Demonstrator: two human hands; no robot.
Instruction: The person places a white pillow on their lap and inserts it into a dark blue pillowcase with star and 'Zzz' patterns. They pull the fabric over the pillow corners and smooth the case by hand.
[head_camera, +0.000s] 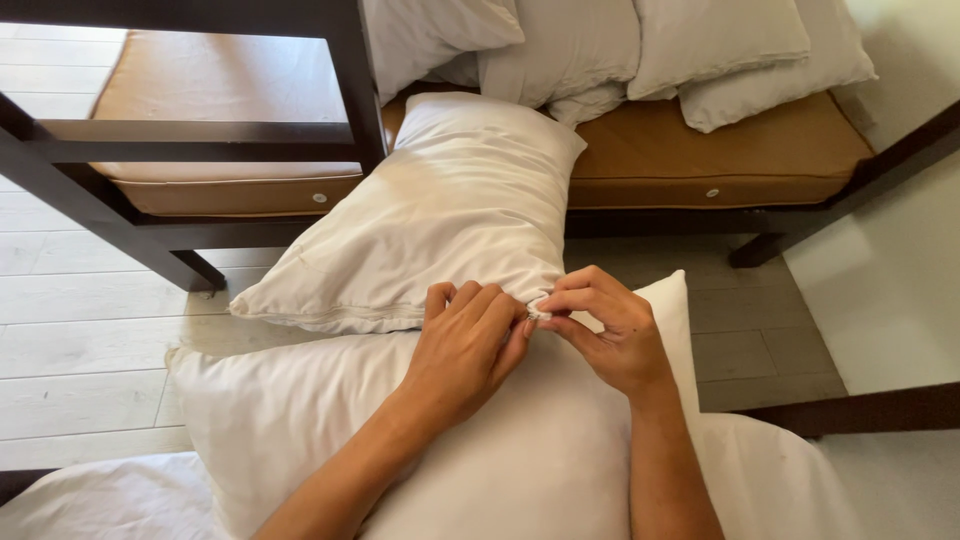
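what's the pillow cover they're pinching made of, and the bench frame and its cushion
Pillow cover: looks like smooth woven fabric, maybe cotton, with a slight sheen and soft creases; both hands pinch its corner. Bench frame: dark stained wood, by its matte brown square bars. Seat cushion: tan upholstery, possibly faux leather or tight cloth; hard to tell.

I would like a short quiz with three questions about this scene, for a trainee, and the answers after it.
1. True or false: both hands pinch the near corner of the upper pillow.
2. What lies under that pillow: (a) a second white pillow, (b) a chair, (c) a box?
3. What colour is the bench cushion?

Key:
1. True: left hand and right hand meet at the corner.
2. (a), the lower pillow.
3. Brown, the bench cushion.
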